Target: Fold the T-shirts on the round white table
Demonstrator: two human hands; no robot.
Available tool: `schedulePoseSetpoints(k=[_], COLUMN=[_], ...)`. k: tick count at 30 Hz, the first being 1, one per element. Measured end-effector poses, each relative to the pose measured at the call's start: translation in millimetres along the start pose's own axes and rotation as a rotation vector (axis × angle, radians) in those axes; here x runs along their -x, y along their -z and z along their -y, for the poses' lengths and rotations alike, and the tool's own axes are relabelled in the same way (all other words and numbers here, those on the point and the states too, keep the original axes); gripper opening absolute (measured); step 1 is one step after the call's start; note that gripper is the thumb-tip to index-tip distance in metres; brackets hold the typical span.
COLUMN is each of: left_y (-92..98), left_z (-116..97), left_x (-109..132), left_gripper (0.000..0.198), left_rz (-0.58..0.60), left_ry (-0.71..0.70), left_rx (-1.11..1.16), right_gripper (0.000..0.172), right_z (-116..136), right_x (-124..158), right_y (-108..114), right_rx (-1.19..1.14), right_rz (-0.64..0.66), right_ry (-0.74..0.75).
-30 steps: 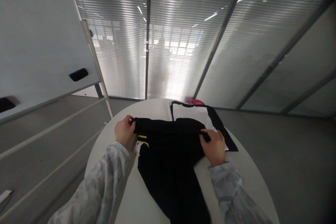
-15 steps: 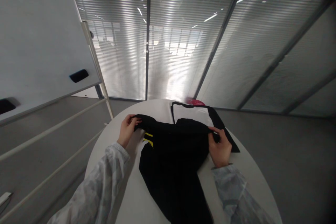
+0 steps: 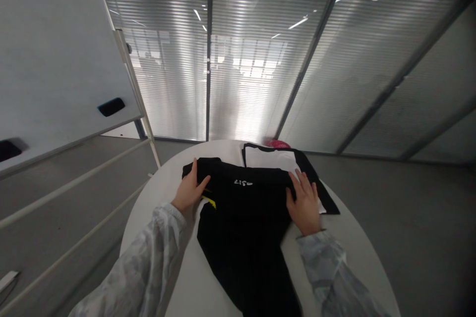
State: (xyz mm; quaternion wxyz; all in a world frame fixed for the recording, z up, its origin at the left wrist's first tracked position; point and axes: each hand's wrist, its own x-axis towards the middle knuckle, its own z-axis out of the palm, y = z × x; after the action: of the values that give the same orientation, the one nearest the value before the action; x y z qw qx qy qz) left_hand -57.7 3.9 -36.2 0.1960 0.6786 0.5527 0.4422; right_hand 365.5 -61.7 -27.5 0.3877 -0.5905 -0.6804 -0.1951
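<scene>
A black garment (image 3: 245, 228), shaped like trousers, lies across the round table with its wide end away from me and a long part reaching toward me. White lettering shows near its far edge, and a yellow stripe (image 3: 208, 201) at its left side. My left hand (image 3: 190, 187) rests on the far left corner, thumb and fingers apart. On the far right corner lies my right hand (image 3: 305, 203), open with fingers spread. Behind the garment, partly covered by it, is a folded black-and-white cloth (image 3: 273, 157).
The white round table (image 3: 357, 247) has a curved edge on both sides. At left stands a whiteboard (image 3: 55, 59) on a rail frame, with a black eraser (image 3: 111, 107) on it. A pink-red object (image 3: 278, 143) shows beyond the table, before glass partitions with blinds (image 3: 241, 84).
Both hands have let go of the garment's far edge and now lie spread on it. That edge has come down flat, and white lettering has come into view.
</scene>
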Motion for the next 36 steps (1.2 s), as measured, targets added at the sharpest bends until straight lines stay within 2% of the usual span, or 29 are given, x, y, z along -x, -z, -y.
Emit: schedulePoseSetpoints(k=[3, 5, 7, 10, 13, 16, 20, 24, 28, 32, 36], left_y=[1.2, 2.8, 4.6, 7.4, 9.9, 11.3, 10.8, 10.6, 13.2, 18.7, 26.6], left_z=[-5, -10, -14, -20, -24, -26, -25, -21, -18, -17, -18], left_x=[3, 3, 3, 4, 5, 6, 6, 5, 3, 2, 2], left_gripper=[0.081, 0.072, 0.061, 0.041, 0.032, 0.032, 0.035, 0.034, 0.022, 0.026, 0.036], left_rz=[-0.017, -0.045, -0.025, 0.095, 0.261, 0.407, 0.466, 0.503, 0.57, 0.593, 0.518], left_ry=[-0.012, -0.052, -0.116, -0.241, -0.35, -0.413, -0.504, -0.545, -0.55, -0.497, -0.311], left_rx=[-0.174, -0.204, -0.222, -0.233, -0.226, -0.201, -0.126, -0.099, -0.044, 0.037, 0.187], right_gripper=[0.047, 0.041, 0.036, 0.032, 0.035, 0.039, 0.039, 0.039, 0.044, 0.028, 0.018], right_z=[2, 3, 2, -5, -18, -28, -31, -15, 18, 50, 61], right_x=[0, -2, -4, -4, -2, 1, 5, 2, -3, -3, -2], right_y=[2, 6, 9, 9, 7, 5, 4, 5, 12, 17, 14], right_rx=[0.049, 0.074, 0.087, 0.007, -0.099, -0.139, -0.169, -0.105, -0.054, -0.124, -0.18], right_rz=[-0.066, -0.118, -0.131, -0.117, -0.143, -0.205, -0.258, -0.22, -0.148, 0.1, 0.302], right_ry=[-0.043, -0.097, -0.138, -0.186, -0.277, -0.387, -0.454, -0.33, -0.058, 0.253, 0.376])
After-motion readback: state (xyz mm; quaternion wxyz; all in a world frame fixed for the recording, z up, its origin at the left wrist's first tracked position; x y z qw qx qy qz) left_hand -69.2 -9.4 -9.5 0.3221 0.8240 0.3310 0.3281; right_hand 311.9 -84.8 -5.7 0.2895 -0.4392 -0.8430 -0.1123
